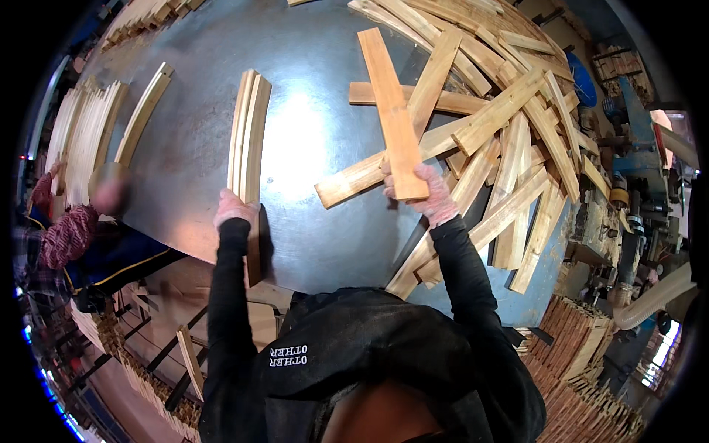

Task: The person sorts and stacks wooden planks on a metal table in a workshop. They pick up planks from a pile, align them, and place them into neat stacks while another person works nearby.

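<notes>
My left hand point(235, 208), in a thin pale glove, is closed round the near part of a small stack of wooden slats point(249, 133) on the metal table, left of the bright reflection. The stack's near end runs past the hand toward the table's front edge. In my right hand point(432, 198), also gloved, is the near end of an orange-toned wooden slat point(388, 100), its broad face up. That slat points away from me, above the left side of a loose heap of slats point(509, 170). My right fingers wrap round both its edges.
At the left, a co-worker's blurred hand point(109, 190) is near a single curved slat point(144, 111) and a row of stacked slats point(88, 136). More stacks point(144, 18) stand at the far left of the table point(192, 88). Piled wood point(576, 354) and machinery point(639, 155) flank the right side.
</notes>
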### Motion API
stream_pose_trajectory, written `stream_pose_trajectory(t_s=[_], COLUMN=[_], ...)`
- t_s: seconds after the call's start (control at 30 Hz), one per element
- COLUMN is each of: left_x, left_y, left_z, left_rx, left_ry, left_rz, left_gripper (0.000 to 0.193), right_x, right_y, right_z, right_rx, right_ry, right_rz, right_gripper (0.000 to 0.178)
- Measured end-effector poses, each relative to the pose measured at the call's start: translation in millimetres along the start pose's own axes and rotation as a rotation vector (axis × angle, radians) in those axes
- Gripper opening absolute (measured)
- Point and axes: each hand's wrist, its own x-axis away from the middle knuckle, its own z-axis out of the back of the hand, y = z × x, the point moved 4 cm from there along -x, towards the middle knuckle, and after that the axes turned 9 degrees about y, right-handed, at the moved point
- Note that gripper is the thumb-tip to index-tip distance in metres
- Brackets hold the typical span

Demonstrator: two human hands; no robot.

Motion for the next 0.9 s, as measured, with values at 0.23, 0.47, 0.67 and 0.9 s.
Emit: stream_pose_trajectory(t_s=[0.23, 0.47, 0.67, 0.9], left_x=[64.0, 65.3, -1.2, -97.9], left_y=[43.3, 89.1, 21.9, -59.2], left_z=[11.6, 0.5, 32.6, 61.2], left_rx=[0.722, 1.681, 1.234, 0.137], left_ry=[0.609, -0.499, -0.145, 0.154], left_rz=[-0.471, -0.132, -0.272, -0.141], left_gripper=[0.079, 0.043, 0.045, 0.041], right_x=[-23.3, -50.1, -93.8, -100.0], right_y=[64.0, 37.1, -63.4, -51.5], right_z=[-42.3, -99.6, 2.9, -33.9], right_rx=[0.591, 2.054, 2.050, 1.653], right_ry=[0.101, 0.133, 1.205, 1.122], right_rz=[0.149, 0.904, 0.437, 0.508], right_gripper=[0.049, 0.050, 0.099, 0.095])
